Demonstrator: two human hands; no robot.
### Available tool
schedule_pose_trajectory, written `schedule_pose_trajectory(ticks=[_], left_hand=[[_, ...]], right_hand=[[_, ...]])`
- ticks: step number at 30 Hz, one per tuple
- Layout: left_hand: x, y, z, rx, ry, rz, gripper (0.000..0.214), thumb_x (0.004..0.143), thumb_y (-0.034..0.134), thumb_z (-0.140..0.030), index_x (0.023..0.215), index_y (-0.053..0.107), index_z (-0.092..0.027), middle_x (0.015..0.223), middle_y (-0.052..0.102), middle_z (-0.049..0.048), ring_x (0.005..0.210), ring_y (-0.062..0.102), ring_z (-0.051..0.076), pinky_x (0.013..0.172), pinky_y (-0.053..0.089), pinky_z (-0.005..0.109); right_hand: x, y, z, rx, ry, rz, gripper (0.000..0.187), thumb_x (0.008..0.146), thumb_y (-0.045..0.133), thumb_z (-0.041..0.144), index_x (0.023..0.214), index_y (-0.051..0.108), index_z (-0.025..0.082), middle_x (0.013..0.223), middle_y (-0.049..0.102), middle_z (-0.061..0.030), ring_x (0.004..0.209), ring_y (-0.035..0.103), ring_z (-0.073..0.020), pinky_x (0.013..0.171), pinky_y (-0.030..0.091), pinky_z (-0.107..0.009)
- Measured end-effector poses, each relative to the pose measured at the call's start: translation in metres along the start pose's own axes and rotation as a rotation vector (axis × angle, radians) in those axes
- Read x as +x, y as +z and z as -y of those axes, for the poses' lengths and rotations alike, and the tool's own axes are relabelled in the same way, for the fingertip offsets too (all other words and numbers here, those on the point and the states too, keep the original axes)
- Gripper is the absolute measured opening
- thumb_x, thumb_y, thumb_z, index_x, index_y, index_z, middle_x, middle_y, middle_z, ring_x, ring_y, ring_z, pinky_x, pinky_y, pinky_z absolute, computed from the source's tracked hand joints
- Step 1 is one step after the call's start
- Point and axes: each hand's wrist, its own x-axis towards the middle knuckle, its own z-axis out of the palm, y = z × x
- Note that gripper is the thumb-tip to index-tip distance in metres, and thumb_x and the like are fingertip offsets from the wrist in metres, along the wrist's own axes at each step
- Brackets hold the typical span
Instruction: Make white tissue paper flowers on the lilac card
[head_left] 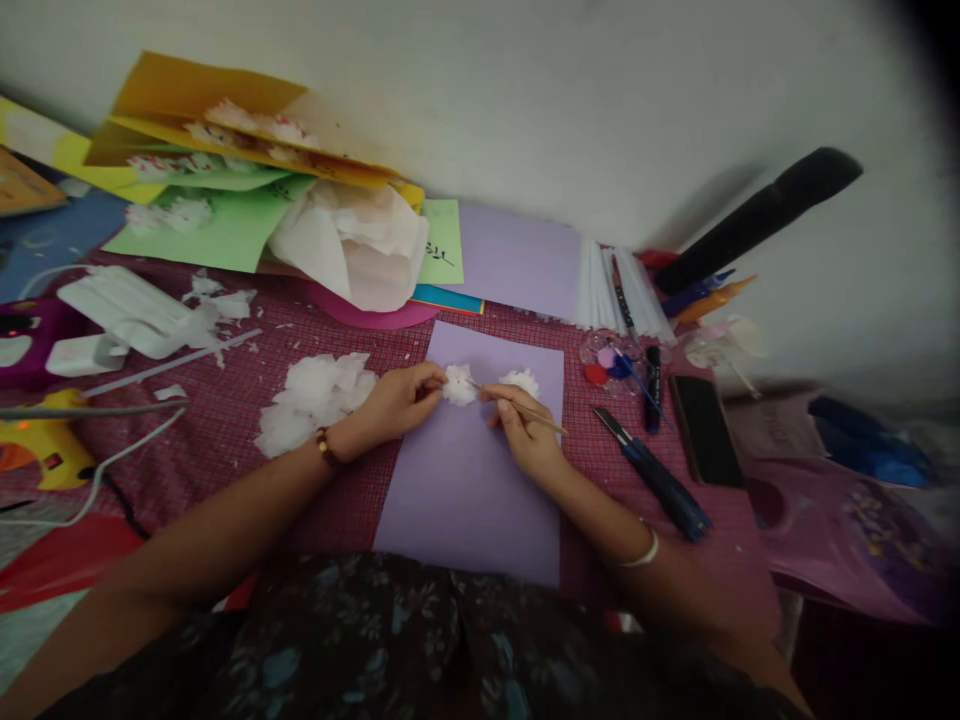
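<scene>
A purple sheet of paper [465, 510] lies in front of me, with two white paper flowers near its top. At the left flower [459, 386], the thumb and fingers of my left hand [405, 400] are pinched together on its left edge. My right hand [529, 430] grips a thin paintbrush [536, 416] with a light wooden handle. The brush slants left, its tip over the left flower. Partly behind my right fingers sits the right flower [521, 380]. A heap of white tissue pieces [315, 395] rests beside my left wrist.
To the right are a paint palette [598, 374], a blue cutter knife [660, 485], a black marker [652, 388] and a phone [707, 430]. Coloured cards [225, 225] with flowers stand at back left. A yellow glue gun [49, 450] and cables lie at far left.
</scene>
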Motion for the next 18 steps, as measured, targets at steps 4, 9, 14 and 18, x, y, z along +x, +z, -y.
schedule_pose_trajectory(ticks=[4,9,14,18], left_hand=[[0.0016,-0.0027,-0.0053,0.034,0.046,0.016,0.02,0.085,0.052,-0.017,0.096,0.068,-0.017,0.085,0.072,0.0037,0.072,0.063,0.014,0.067,0.046,0.026],[0.0026,-0.0022,-0.0062,0.05,0.063,0.012,0.028,0.084,0.051,-0.015,0.104,0.07,-0.017,0.096,0.074,0.0064,0.081,0.067,0.016,0.072,0.05,0.028],[0.0033,0.0007,-0.0022,0.059,0.025,-0.005,0.028,0.083,0.053,-0.019,0.104,0.072,-0.016,0.088,0.074,0.0058,0.07,0.063,0.014,0.064,0.046,0.025],[0.0051,0.0025,0.0025,-0.116,-0.033,-0.031,0.028,0.081,0.058,-0.024,0.104,0.071,-0.014,0.077,0.069,0.0035,0.064,0.059,0.013,0.059,0.044,0.024]], right_hand=[[0.0008,0.0009,0.0008,-0.043,0.016,0.017,0.031,0.1,0.042,0.037,0.113,0.066,0.023,0.099,0.07,-0.0046,0.066,0.062,-0.0123,0.068,0.055,-0.031],[0.0038,0.0021,0.0021,-0.088,-0.011,0.077,0.032,0.1,0.041,0.035,0.115,0.066,0.021,0.099,0.069,-0.0059,0.076,0.064,-0.0138,0.073,0.055,-0.031],[0.0038,0.0031,0.0,-0.06,-0.01,0.072,0.031,0.1,0.043,0.036,0.113,0.066,0.02,0.099,0.07,-0.0059,0.069,0.062,-0.0125,0.067,0.054,-0.03],[0.0004,0.0028,-0.0053,0.068,0.019,-0.071,0.032,0.099,0.042,0.042,0.11,0.064,0.021,0.092,0.069,-0.0043,0.06,0.06,-0.0116,0.056,0.051,-0.027]])
